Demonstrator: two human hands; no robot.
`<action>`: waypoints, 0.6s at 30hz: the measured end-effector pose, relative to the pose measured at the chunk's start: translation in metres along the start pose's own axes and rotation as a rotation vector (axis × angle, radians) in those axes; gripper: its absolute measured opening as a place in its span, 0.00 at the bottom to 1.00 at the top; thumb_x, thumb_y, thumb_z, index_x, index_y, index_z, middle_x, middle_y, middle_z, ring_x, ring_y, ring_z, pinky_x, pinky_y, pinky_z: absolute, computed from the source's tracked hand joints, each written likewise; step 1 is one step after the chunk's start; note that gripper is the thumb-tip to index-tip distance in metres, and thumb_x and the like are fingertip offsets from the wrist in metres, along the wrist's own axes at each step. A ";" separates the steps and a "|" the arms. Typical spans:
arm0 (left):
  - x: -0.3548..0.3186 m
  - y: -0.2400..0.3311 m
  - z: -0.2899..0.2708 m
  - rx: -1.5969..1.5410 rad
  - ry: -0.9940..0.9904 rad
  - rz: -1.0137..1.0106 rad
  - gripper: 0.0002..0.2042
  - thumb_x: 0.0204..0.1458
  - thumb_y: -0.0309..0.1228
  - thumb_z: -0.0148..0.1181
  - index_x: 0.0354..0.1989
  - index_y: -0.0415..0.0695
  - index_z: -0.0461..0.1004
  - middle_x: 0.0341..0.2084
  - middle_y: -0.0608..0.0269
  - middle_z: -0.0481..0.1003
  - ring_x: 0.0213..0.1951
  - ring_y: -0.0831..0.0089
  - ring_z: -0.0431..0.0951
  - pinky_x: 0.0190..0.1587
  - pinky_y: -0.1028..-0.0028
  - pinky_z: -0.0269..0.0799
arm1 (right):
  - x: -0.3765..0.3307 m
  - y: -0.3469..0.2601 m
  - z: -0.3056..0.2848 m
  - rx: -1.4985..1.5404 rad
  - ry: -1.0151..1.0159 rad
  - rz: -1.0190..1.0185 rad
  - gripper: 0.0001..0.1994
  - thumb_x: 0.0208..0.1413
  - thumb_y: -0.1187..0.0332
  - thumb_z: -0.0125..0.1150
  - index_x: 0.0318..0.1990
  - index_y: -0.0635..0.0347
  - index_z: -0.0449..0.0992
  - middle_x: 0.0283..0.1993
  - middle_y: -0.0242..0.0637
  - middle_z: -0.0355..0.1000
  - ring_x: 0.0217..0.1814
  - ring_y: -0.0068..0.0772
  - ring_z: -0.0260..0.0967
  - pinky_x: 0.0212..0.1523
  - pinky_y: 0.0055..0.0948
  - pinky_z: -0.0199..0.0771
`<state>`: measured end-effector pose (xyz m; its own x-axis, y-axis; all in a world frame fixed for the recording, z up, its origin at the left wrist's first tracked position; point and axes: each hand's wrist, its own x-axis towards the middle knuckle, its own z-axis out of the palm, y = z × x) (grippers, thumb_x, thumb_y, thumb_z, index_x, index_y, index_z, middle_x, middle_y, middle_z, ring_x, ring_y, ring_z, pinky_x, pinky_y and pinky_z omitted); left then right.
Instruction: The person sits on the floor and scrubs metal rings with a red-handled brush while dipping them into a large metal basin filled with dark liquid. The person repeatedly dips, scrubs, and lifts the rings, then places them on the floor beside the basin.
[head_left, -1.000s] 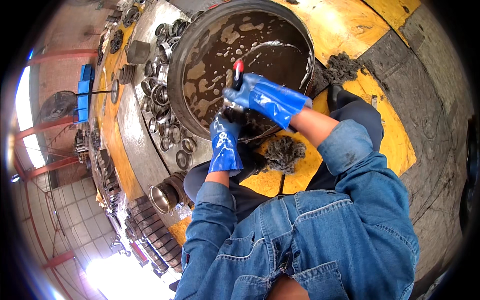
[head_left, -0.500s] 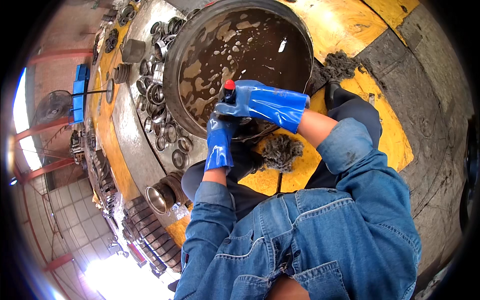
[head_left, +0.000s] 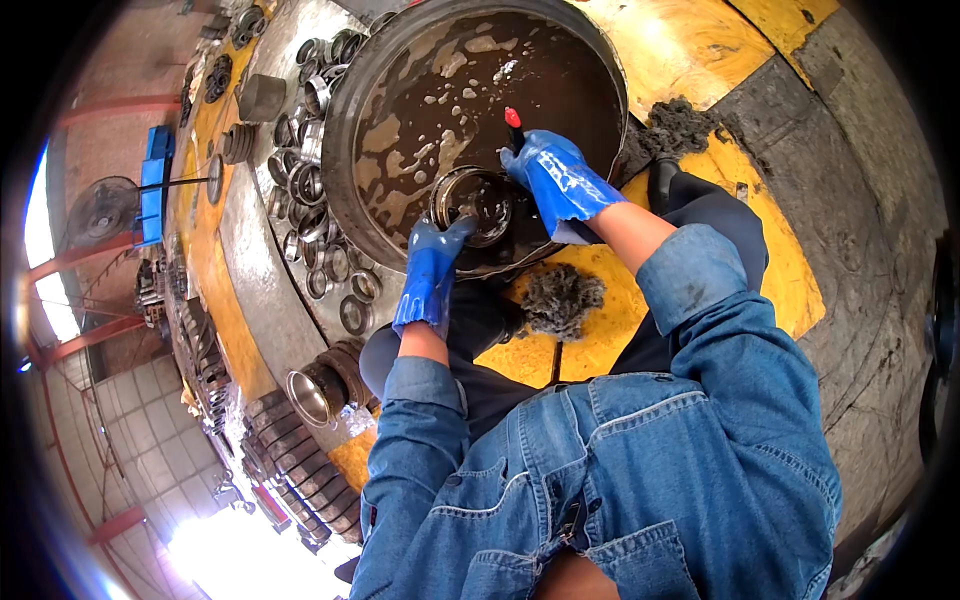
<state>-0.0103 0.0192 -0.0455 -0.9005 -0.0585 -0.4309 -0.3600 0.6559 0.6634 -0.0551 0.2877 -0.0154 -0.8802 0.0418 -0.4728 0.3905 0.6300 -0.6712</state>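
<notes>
Gloved in blue, my left hand is closed on the near-left rim of a metal ring. This ring is held over the near part of a large round basin of dark brown liquid with patches of foam. My right hand, in a matching glove, grips a tool with a red-tipped black handle just right of the ring. The handle's end points up and away; the tool's working end is hidden behind the glove. My right hand and the ring look slightly apart.
Many metal rings lie heaped left of the basin on a metal sheet. Stacked rings with a shiny cup-shaped part stand at lower left. Tangled grey fibre wads lie between my legs and beside my right foot. A fan stands far left.
My hands have moved apart. The right hand with the tool has shifted right and away from me, bringing the ring in my left hand into view.
</notes>
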 end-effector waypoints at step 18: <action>-0.039 0.043 -0.027 -0.431 -0.038 -0.132 0.24 0.69 0.47 0.56 0.64 0.42 0.71 0.47 0.56 0.81 0.43 0.66 0.83 0.42 0.63 0.83 | -0.043 -0.013 0.062 -0.050 0.050 -1.108 0.09 0.60 0.57 0.65 0.41 0.49 0.83 0.38 0.44 0.81 0.43 0.53 0.80 0.42 0.48 0.81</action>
<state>0.0025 0.0296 0.0158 -0.8333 -0.0874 -0.5459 -0.5472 0.2712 0.7919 -0.0053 0.2297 -0.0220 -0.7461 -0.5332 0.3989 -0.6293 0.3687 -0.6841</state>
